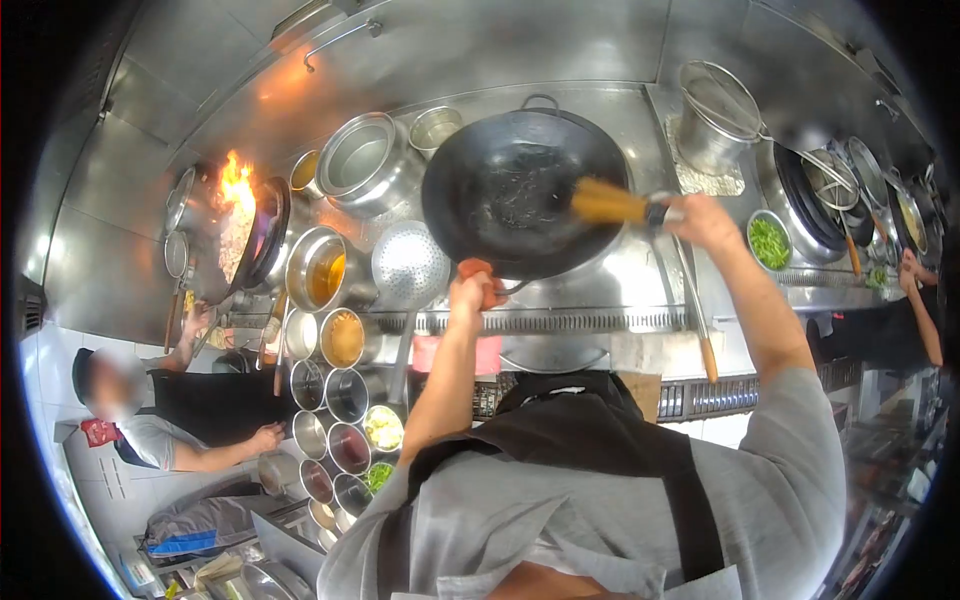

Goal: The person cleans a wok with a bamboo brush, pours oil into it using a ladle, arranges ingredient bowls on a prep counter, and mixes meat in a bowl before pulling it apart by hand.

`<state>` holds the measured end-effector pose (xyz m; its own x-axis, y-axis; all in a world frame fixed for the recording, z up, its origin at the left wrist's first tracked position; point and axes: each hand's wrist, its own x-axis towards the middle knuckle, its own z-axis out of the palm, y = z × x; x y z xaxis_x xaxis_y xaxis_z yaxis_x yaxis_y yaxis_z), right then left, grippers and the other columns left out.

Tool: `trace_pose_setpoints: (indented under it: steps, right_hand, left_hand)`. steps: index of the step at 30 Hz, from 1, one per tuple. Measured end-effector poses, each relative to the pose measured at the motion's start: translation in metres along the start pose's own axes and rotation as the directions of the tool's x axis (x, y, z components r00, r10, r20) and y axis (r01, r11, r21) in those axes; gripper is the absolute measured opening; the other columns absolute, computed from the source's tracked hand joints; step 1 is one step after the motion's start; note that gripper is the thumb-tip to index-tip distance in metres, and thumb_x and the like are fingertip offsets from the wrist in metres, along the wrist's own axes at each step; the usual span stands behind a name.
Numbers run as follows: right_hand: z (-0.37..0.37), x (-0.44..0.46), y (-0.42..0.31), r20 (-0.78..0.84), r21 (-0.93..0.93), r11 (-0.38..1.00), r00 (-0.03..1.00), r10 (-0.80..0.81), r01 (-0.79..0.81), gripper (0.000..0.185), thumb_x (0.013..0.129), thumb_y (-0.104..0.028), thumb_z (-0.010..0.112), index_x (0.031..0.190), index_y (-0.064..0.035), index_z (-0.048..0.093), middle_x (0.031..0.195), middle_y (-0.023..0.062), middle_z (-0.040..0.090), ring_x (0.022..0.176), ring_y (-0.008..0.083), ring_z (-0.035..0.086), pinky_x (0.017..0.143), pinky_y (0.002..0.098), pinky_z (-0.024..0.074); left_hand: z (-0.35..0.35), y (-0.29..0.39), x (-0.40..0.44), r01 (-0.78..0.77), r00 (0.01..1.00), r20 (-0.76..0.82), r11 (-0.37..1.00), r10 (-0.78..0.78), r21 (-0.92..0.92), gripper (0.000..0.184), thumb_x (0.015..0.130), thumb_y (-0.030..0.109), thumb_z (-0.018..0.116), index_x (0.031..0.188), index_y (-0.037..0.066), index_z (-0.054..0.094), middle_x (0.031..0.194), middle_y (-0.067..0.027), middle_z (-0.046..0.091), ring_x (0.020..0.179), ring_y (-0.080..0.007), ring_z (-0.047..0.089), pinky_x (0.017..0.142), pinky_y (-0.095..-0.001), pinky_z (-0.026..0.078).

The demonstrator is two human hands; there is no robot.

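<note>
A large black wok rests on the steel stove, with a little liquid in its bottom. My left hand is closed round its near handle with a reddish cloth between. In my right hand, at the wok's right side, is the dark-banded end of a yellow bristle brush; the bristles point left over the wok's inner right wall. A perforated skimmer lies just left of the wok. Below my right hand, a wooden-handled ladle lies along the stove edge.
Metal pots and seasoning tins stand at the left. Further left, a co-worker stands by a flaming wok. At the right are a strainer, a bowl of chopped greens and another person's arm.
</note>
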<state>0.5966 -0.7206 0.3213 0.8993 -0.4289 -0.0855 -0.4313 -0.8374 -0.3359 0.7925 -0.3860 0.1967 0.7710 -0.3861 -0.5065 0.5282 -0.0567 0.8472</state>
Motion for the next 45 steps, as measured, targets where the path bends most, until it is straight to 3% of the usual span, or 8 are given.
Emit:
trace_pose_setpoints:
  steps: [5,11,16,25,26,38,40,45]
  right_hand:
    - [0.022,-0.068,0.032,-0.232,0.408,0.897,0.93,0.284,-0.172,0.045,0.072,-0.027,0.071,0.114,-0.0107,0.063,0.098,0.0204,0.065,0.087,0.0298,0.065,0.081,0.035,0.0496]
    - [0.101,-0.096,-0.03,-0.104,0.708,0.706,0.991,0.086,0.013,0.05,0.071,-0.026,0.072,0.117,-0.01,0.06,0.111,0.018,0.062,0.102,0.0281,0.061,0.091,0.0327,0.0444]
    - [0.145,-0.09,-0.062,0.026,0.719,0.694,0.999,0.036,-0.043,0.055,0.07,-0.027,0.069,0.122,-0.0128,0.057,0.109,0.0188,0.062,0.097,0.0279,0.062,0.086,0.0338,0.0468]
    - [0.16,-0.082,-0.047,-0.01,0.952,0.305,0.998,-0.062,0.028,0.058,0.073,-0.008,0.067,0.126,0.0047,0.049,0.108,0.0142,0.062,0.09,0.0179,0.06,0.078,0.0292,0.0488]
    - [0.125,-0.093,-0.069,0.192,0.951,0.24,0.981,0.039,-0.196,0.057,0.073,-0.005,0.067,0.126,0.0049,0.048,0.107,0.0155,0.061,0.091,0.0177,0.059,0.082,0.0276,0.0466]
    - [0.138,-0.059,0.033,0.238,0.62,0.784,0.944,-0.23,0.035,0.057,0.073,-0.01,0.068,0.127,-0.0025,0.051,0.119,0.0154,0.058,0.113,0.0181,0.051,0.098,0.0291,0.0354]
    - [0.061,-0.061,0.037,0.246,0.458,0.843,0.952,0.184,-0.281,0.055,0.071,-0.008,0.068,0.124,-0.0014,0.054,0.12,0.0141,0.058,0.108,0.0199,0.055,0.094,0.0312,0.0407]
    - [-0.032,0.014,0.046,-0.312,0.741,0.67,0.86,0.403,-0.045,0.054,0.08,-0.013,0.064,0.13,-0.004,0.045,0.115,0.0132,0.056,0.088,0.019,0.057,0.073,0.0312,0.0489]
  left_hand:
    - [-0.017,0.024,-0.049,-0.136,0.987,-0.064,0.977,0.148,0.163,0.029,0.066,0.0,0.044,0.092,0.002,0.055,0.072,-0.0143,0.056,0.059,-0.0246,0.059,0.047,-0.0373,0.053]
    - [-0.004,0.093,-0.069,-0.273,0.942,-0.052,0.848,0.331,0.454,0.029,0.065,0.001,0.045,0.091,0.002,0.056,0.066,-0.0147,0.057,0.058,-0.0236,0.06,0.041,-0.0359,0.052]
    - [0.015,0.111,-0.076,-0.324,0.703,0.073,0.227,0.707,0.918,0.03,0.068,0.011,0.055,0.095,-0.001,0.059,0.08,-0.0219,0.065,0.081,-0.0307,0.066,0.069,-0.0399,0.052]
    - [0.015,0.024,-0.114,-0.567,0.485,0.195,0.137,0.852,0.812,0.066,0.064,0.008,0.065,0.126,0.0,0.042,0.084,-0.0238,0.063,0.079,-0.0393,0.062,0.075,-0.0455,0.05]
    - [0.015,0.02,-0.117,-0.606,0.428,0.196,0.119,0.882,0.786,0.066,0.063,0.006,0.065,0.125,0.0,0.043,0.085,-0.0238,0.063,0.079,-0.0395,0.062,0.074,-0.0454,0.05]
    - [0.002,0.037,-0.076,-0.385,0.654,-0.242,0.59,0.717,0.71,0.049,0.068,0.012,0.058,0.115,0.001,0.051,0.085,-0.0259,0.062,0.082,-0.0419,0.06,0.076,-0.0471,0.048]
    - [-0.007,0.03,-0.062,-0.32,0.702,-0.335,0.698,0.629,0.64,0.044,0.069,0.013,0.057,0.111,0.0,0.054,0.087,-0.0264,0.062,0.086,-0.0415,0.06,0.079,-0.0458,0.048]
    - [-0.016,-0.031,0.029,-0.155,0.917,-0.314,0.944,0.247,0.291,0.038,0.069,0.022,0.06,0.101,0.001,0.058,0.093,-0.0236,0.064,0.092,-0.0375,0.06,0.082,-0.0427,0.046]
